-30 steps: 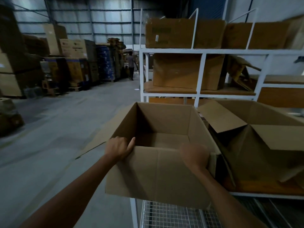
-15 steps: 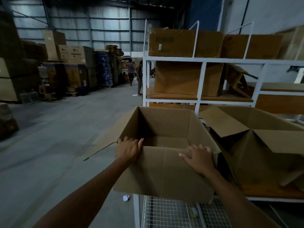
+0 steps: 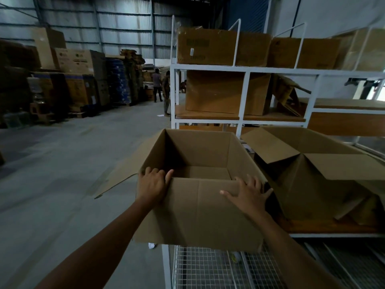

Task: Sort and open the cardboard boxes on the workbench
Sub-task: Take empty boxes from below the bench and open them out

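Note:
An open brown cardboard box [image 3: 198,213] stands at the left end of the workbench [image 3: 333,228], its flaps folded outward and its inside empty. My left hand [image 3: 153,184] grips the box's near-left top corner, thumb over the near wall's edge. My right hand [image 3: 249,195] lies flat with spread fingers on the near wall by the right corner. A second cardboard box [image 3: 316,176], half opened and partly collapsed, sits just to the right and touches the first.
A white shelf rack [image 3: 242,94] behind the bench holds several closed cartons. A wire mesh shelf [image 3: 208,265] lies below the bench. Concrete floor spreads to the left, with stacked cartons [image 3: 77,65] along the far wall and two people [image 3: 161,88] standing far off.
My right hand has let go of the box's right corner and spread flat on the near wall. The left hand has kept its grip; the view has shifted slightly upward.

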